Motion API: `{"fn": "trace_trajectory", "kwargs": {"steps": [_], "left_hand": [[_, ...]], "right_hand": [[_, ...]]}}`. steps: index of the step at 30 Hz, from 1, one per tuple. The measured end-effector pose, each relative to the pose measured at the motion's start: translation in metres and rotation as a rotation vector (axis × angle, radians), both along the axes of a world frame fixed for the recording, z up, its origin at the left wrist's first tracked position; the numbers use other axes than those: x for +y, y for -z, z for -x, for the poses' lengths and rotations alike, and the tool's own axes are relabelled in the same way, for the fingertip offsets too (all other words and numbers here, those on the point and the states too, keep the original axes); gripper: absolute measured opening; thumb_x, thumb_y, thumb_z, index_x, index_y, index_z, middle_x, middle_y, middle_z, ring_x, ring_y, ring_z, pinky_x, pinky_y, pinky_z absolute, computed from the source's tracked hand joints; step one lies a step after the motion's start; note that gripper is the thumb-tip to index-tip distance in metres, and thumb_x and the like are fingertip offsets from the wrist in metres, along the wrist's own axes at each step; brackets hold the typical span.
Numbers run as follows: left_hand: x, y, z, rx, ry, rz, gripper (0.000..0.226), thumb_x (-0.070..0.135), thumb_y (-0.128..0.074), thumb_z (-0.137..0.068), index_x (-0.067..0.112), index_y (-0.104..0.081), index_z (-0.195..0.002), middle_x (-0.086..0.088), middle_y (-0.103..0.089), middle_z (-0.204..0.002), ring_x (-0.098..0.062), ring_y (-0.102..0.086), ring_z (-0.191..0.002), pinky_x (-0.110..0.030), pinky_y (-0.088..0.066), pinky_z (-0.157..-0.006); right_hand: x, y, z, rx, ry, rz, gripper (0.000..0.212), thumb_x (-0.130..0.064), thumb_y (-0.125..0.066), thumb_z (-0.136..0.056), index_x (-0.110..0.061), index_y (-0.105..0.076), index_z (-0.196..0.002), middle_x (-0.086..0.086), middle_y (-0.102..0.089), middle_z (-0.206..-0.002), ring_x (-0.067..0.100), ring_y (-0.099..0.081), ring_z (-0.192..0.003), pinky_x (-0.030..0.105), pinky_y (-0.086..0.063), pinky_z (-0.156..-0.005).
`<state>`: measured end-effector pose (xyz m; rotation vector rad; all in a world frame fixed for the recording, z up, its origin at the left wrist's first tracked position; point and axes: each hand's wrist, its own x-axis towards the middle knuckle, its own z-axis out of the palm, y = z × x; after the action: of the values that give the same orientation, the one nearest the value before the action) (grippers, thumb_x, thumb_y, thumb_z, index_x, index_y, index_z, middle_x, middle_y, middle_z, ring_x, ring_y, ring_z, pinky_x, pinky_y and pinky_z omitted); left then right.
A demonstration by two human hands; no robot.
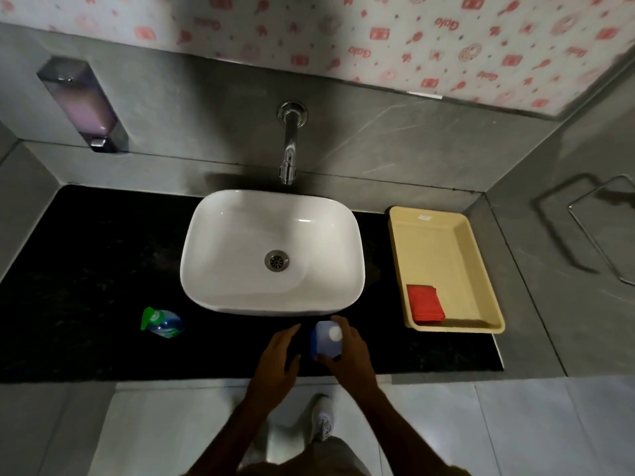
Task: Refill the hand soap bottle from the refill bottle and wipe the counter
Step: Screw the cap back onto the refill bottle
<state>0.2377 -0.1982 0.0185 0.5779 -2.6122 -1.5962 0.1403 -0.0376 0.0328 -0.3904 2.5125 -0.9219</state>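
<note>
Right hand (pixel 350 355) wraps our capped refill bottle (pixel 324 340); left hand (pixel 278 355) spread, just beside it. Soap bottle (pixel 161 322) sits well left. Risk: loose one-handed uncapping tips it, spilling onto counter (pixel 86 286).

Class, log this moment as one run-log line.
right hand: gripping refill bottle | left hand: open beside it | soap bottle: lying left | cloth: in tray

Dim, uneven light; the black counter (pixel 86 269) is nearly lost in shadow. Glare glints on the white basin (pixel 271 228). Wide-angle bending curves the edges
</note>
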Motion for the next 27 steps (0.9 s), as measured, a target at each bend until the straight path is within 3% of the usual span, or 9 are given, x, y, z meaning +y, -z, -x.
{"fn": "trace_trajectory", "kwargs": {"steps": [5, 10, 14, 17, 20, 21, 23, 25, 27], "left_hand": [[-0.017, -0.02, 0.014, 0.113, -0.086, 0.051, 0.041, 0.004, -0.06, -0.095, 0.019, -0.057, -0.133, 0.001, -0.06, -0.127, -0.012, -0.061, -0.113, -0.041, -0.056, -0.098], [0.017, -0.049, 0.071, 0.226, 0.042, 0.074, 0.039, 0.005, -0.058, -0.096, 0.02, -0.059, -0.132, 0.005, -0.059, -0.128, -0.007, -0.059, -0.12, -0.029, -0.052, -0.103], [0.071, -0.054, 0.142, 0.277, 0.145, 0.151, 0.038, 0.018, -0.054, -0.1, 0.026, -0.053, -0.137, 0.006, -0.056, -0.133, -0.008, -0.056, -0.124, -0.026, -0.049, -0.105], [0.115, -0.047, 0.208, 0.252, 0.17, 0.269, 0.047, 0.029, -0.052, -0.1, 0.022, -0.045, -0.146, -0.001, -0.051, -0.145, -0.018, -0.051, -0.133, -0.03, -0.045, -0.11], [0.149, -0.029, 0.267, 0.092, 0.222, 0.481, 0.063, 0.046, -0.04, -0.101, 0.019, -0.026, -0.157, -0.011, -0.025, -0.165, -0.032, -0.024, -0.152, -0.045, -0.029, -0.123], [0.158, -0.017, 0.284, 0.028, 0.245, 0.529, 0.067, 0.052, -0.033, -0.101, 0.022, -0.016, -0.159, -0.01, -0.013, -0.168, -0.033, -0.012, -0.156, -0.048, -0.021, -0.126], [0.17, 0.004, 0.31, -0.088, 0.282, 0.582, 0.071, 0.059, -0.023, -0.1, 0.026, 0.0, -0.16, -0.009, 0.004, -0.17, -0.033, 0.005, -0.157, -0.05, -0.01, -0.128], [0.18, 0.026, 0.327, -0.159, 0.303, 0.599, 0.073, 0.061, -0.018, -0.1, 0.026, 0.007, -0.159, -0.008, 0.012, -0.169, -0.033, 0.012, -0.156, -0.051, -0.003, -0.127], [0.185, 0.045, 0.332, -0.232, 0.319, 0.617, 0.073, 0.059, -0.013, -0.099, 0.022, 0.004, -0.16, -0.009, 0.011, -0.169, -0.034, 0.01, -0.156, -0.051, -0.004, -0.127]], "right_hand": [[0.003, 0.002, 0.0, -0.02, 0.115, 0.093, 0.059, -0.036, -0.086, -0.075, -0.036, -0.056, -0.126, -0.005, -0.066, -0.123, 0.013, -0.066, -0.114, 0.035, -0.057, -0.097], [0.058, -0.022, 0.025, 0.067, 0.203, 0.118, 0.073, -0.043, -0.09, -0.066, -0.035, -0.057, -0.131, -0.015, -0.068, -0.122, 0.002, -0.065, -0.111, 0.03, -0.056, -0.097], [0.122, -0.067, 0.091, 0.224, 0.189, 0.082, 0.079, -0.054, -0.086, -0.068, -0.038, -0.054, -0.137, -0.022, -0.063, -0.13, -0.001, -0.062, -0.115, 0.021, -0.053, -0.096], [0.169, -0.096, 0.171, 0.47, 0.138, 0.056, 0.072, -0.058, -0.079, -0.07, -0.015, -0.065, -0.127, -0.002, -0.07, -0.12, 0.017, -0.069, -0.105, 0.028, -0.056, -0.086], [0.199, -0.104, 0.26, 0.563, 0.102, -0.033, 0.073, -0.063, -0.077, -0.074, -0.006, -0.068, -0.118, 0.008, -0.068, -0.11, 0.025, -0.067, -0.093, 0.01, -0.043, -0.081], [0.205, -0.103, 0.291, 0.491, 0.108, -0.059, 0.088, -0.074, -0.073, -0.07, -0.006, -0.066, -0.125, 0.011, -0.067, -0.118, 0.027, -0.066, -0.1, 0.012, -0.045, -0.087], [0.211, -0.096, 0.347, 0.227, 0.126, -0.085, 0.12, -0.094, -0.059, -0.059, -0.007, -0.053, -0.141, 0.019, -0.056, -0.141, 0.037, -0.057, -0.125, 0.04, -0.046, -0.106], [0.218, -0.079, 0.393, 0.111, 0.081, -0.194, 0.103, -0.074, -0.075, -0.068, -0.015, -0.045, -0.147, 0.017, -0.047, -0.151, 0.039, -0.046, -0.138, 0.052, -0.04, -0.114], [0.219, -0.062, 0.427, 0.103, 0.06, -0.181, 0.088, -0.049, -0.085, -0.075, -0.019, -0.045, -0.147, 0.015, -0.046, -0.152, 0.036, -0.045, -0.139, 0.052, -0.04, -0.115]]}}
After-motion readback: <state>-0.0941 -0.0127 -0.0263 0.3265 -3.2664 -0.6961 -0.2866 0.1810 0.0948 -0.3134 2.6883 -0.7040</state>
